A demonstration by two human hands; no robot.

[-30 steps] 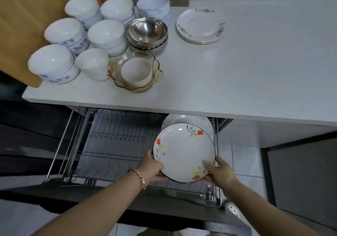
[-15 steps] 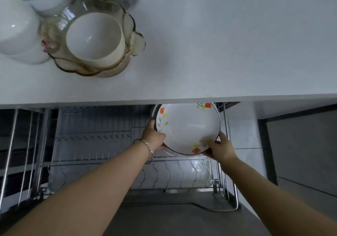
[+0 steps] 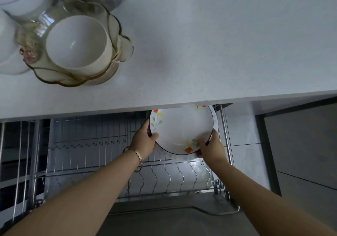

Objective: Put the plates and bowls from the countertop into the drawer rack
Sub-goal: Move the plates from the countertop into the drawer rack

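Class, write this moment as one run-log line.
step: racking plate | left hand: grips flowered plate left edge | right hand: grips lower right rim | place: drawer rack, right end

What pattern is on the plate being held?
White plate, dark rim, orange and yellow flowers with green leaves; head view.

We see a white plate [image 3: 182, 128] with a dark rim and orange, yellow and green flower sprigs, tilted on edge at the right end of the wire drawer rack [image 3: 87, 155], its top hidden under the worktop [image 3: 200, 44] edge. On the worktop a white bowl [image 3: 76, 42] sits inside a scalloped amber glass bowl [image 3: 125, 48], with more white bowls [image 3: 9, 59] just beside it.
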